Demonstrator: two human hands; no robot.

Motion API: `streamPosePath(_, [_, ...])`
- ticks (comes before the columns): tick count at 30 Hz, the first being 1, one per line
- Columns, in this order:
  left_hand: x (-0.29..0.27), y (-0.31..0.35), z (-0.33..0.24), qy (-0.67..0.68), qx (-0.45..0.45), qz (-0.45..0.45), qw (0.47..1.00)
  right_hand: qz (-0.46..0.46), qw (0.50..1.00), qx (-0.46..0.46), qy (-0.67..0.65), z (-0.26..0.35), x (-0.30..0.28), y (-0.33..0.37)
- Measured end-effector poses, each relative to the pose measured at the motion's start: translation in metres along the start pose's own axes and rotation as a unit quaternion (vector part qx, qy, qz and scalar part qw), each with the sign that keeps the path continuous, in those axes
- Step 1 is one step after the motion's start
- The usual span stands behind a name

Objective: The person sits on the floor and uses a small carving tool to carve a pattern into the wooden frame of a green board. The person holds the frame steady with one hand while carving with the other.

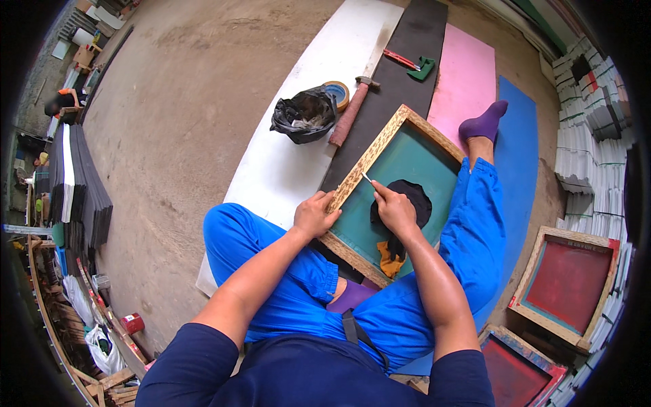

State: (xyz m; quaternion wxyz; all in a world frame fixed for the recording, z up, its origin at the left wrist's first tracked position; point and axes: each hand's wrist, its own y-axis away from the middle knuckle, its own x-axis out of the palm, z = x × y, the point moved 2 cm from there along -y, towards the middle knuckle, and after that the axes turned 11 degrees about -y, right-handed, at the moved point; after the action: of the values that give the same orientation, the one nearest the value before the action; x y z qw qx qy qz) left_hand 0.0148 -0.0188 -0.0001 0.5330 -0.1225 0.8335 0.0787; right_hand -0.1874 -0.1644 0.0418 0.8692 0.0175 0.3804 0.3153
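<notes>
A wooden screen frame (pixel 357 178) with taut green mesh (pixel 424 152) lies tilted across my legs. My left hand (pixel 315 215) is closed over its left rail, near the lower corner. In my right hand (pixel 395 209) is a slim tool with a pale tip (pixel 367 177). The tip is at the inner edge of that rail, and the handle is hidden by my fingers. Small marks speckle the frame's wood. A bunched black cloth (pixel 420 201) rests on the mesh beside my right hand, with a yellow-brown cloth piece (pixel 391 261) below it.
Beyond the frame lie a hammer (pixel 350 112) with a wrapped handle, a tape roll (pixel 337 95), a black plastic bag (pixel 304 115) and a red-and-green tool (pixel 412 64). Two red-meshed frames (pixel 568 279) (pixel 519 366) and stacked white sheets (pixel 588 129) stand at right. Another person (pixel 64 100) is far left.
</notes>
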Motion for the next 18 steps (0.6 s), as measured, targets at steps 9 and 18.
streamPosePath(9, [-0.002,-0.001,-0.001,0.017,-0.012,0.011,1.000,0.004,1.000,0.004,0.020,0.006,-0.006,0.004])
streamPosePath(18, [-0.003,0.006,-0.007,0.004,-0.013,0.031,0.999,0.052,0.995,0.026,-0.079,-0.017,0.001,0.003])
